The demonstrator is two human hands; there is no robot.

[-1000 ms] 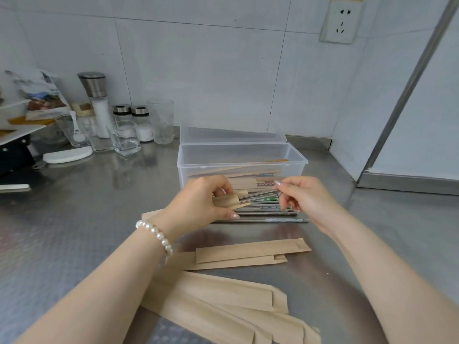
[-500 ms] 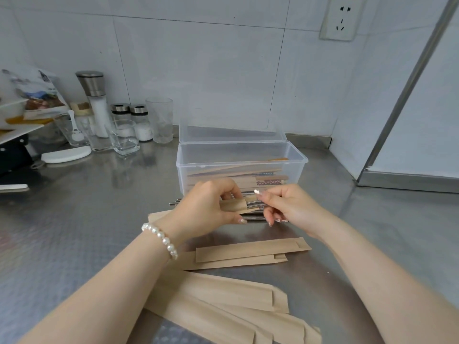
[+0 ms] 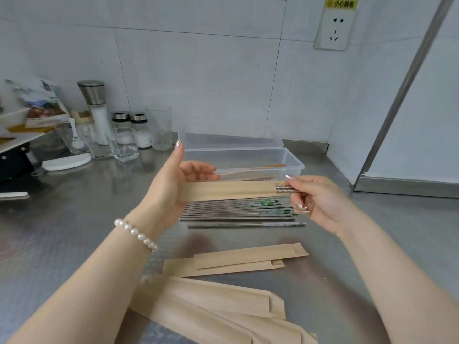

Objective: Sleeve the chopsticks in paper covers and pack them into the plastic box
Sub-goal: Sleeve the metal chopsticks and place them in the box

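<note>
Left hand [image 3: 171, 184] holds paper cover [image 3: 228, 191] at closed end; right hand [image 3: 320, 202] pinches chopsticks [image 3: 285, 189] entering its mouth.

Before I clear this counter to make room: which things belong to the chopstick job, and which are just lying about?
Job:
sleeve held by left hand
pair pinched by right hand
loose chopsticks
empty sleeves
box

Lying about:
grinder
shakers
glasses
white lid

Bare forearms; pearl bracelet [image 3: 135, 234] on left wrist; glittery painted nails.
</note>
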